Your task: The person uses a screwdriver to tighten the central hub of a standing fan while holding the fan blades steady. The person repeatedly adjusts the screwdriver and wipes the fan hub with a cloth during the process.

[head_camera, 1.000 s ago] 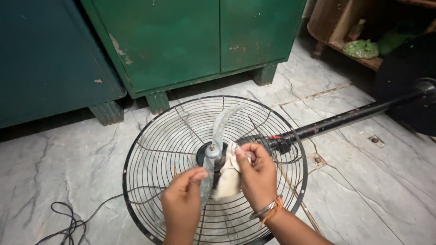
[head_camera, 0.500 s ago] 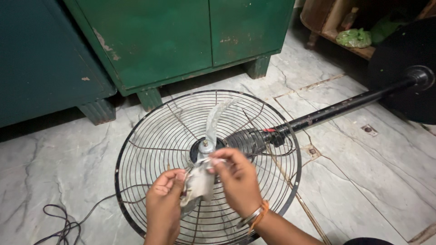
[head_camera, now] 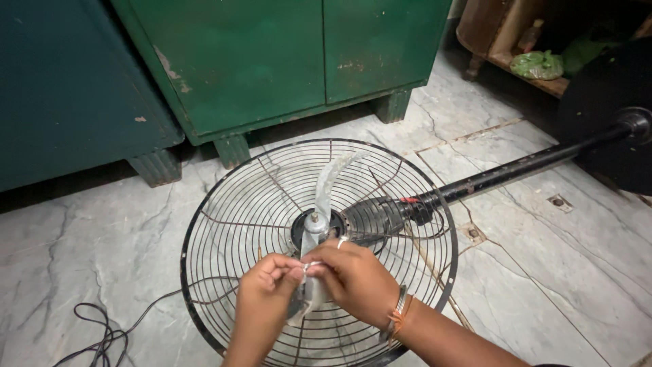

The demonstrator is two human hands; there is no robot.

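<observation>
Currently both of your hands pinch a small white cloth at the fan's centre.

Your left hand (head_camera: 266, 292) and right hand (head_camera: 353, 278) meet over the lower half of the round black wire fan guard (head_camera: 224, 224), which lies flat on the grey marble floor (head_camera: 102, 245). Fingers of both hands are closed together on the small white cloth (head_camera: 309, 293), just below the black hub with its metal spindle (head_camera: 314, 221). A translucent plastic blade (head_camera: 333, 178) extends from the hub toward the green metal cabinet (head_camera: 285, 61). The black fan pole (head_camera: 523, 166) runs toward the floor's right edge. A black cable (head_camera: 95, 333) lies at the lower left.
</observation>
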